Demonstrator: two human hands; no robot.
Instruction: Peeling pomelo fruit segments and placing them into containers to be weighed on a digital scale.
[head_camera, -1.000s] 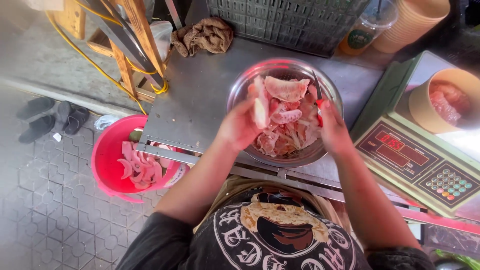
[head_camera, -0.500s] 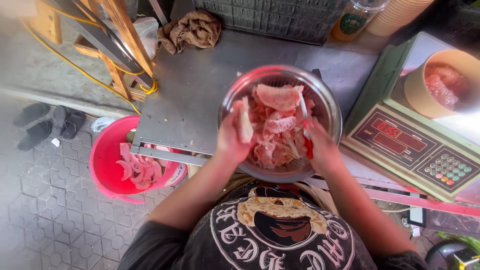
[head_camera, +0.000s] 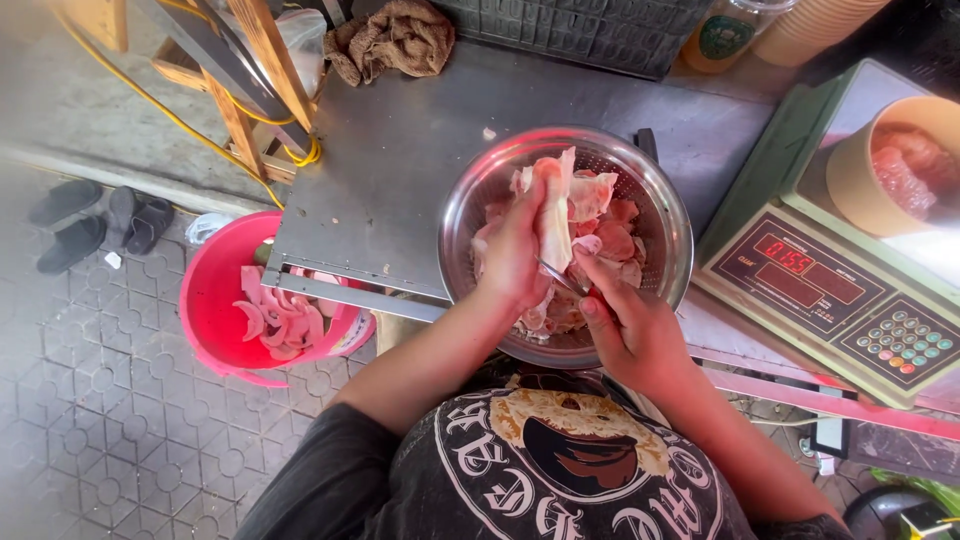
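Over steel bowl (head_camera: 668, 215): L hand (head_camera: 515, 255) clamped on 1 pale meat strip (head_camera: 553, 215); R hand (head_camera: 630, 325) grips thin blade (head_camera: 560, 277) vs. it.

Left hand (head_camera: 515, 255) fingertips hidden behind the pale meat piece (head_camera: 556, 215) they grip. Right hand (head_camera: 630, 325): a thin blade (head_camera: 560, 277) shows beside its fingers; the handle is covered by the palm. Meat under both hands is hidden. Paper tub (head_camera: 880, 170), far beyond the right fingers, cut by frame edge; its contents blurred.
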